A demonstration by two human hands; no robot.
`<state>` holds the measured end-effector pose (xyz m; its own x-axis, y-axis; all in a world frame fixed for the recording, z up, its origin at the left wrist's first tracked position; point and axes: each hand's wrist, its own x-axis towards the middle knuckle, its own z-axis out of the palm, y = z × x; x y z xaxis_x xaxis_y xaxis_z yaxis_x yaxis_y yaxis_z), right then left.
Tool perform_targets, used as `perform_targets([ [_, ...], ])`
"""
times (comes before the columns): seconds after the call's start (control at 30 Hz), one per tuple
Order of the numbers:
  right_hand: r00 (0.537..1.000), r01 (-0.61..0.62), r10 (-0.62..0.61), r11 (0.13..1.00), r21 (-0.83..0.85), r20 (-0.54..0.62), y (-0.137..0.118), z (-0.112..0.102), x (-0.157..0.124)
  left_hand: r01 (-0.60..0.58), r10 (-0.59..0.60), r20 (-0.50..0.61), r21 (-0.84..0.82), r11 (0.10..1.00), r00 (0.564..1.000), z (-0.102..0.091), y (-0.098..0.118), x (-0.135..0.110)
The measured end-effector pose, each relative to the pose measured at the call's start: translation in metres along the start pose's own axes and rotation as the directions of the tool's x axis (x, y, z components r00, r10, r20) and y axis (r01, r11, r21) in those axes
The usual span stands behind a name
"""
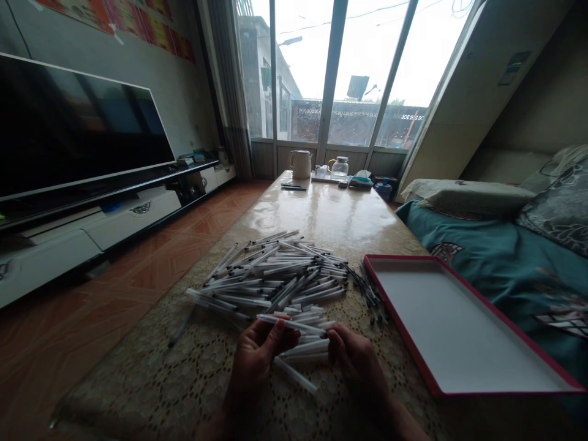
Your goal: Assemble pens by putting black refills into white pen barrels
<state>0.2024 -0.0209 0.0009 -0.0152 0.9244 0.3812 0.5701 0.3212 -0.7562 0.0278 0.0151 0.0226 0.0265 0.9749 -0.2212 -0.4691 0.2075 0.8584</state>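
Note:
Between my two hands, just above the table, is a white pen (303, 327) held nearly level. My left hand (257, 352) is closed around its left part, with the thumb on top. The fingers of my right hand (358, 358) pinch at its dark right end; exactly what they grip there is partly hidden. Right beyond my hands lies a large heap of white pens (261, 269) with dark ends. Several more pens lie under and between my hands, and a loose white barrel or cap (296, 375) rests nearest me.
A bunch of thin black refills or pens (370, 297) lies beside a red-rimmed shallow box lid (478, 331) at the right. On the table's (316, 214) far end stand a kettle (301, 164), a glass teapot (340, 166) and a tissue pack (362, 179). A sofa (487, 245) borders the right side.

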Motion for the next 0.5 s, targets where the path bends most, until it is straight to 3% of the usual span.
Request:
perform_targets([
  [0.5, 0.999, 0.001, -0.002, 1.0, 0.024, 0.037, 0.0051, 0.0003, 0.0007, -0.008, 0.008, 0.01, -0.011, 1.0, 1.0, 0.0006, 0.0002, -0.001],
])
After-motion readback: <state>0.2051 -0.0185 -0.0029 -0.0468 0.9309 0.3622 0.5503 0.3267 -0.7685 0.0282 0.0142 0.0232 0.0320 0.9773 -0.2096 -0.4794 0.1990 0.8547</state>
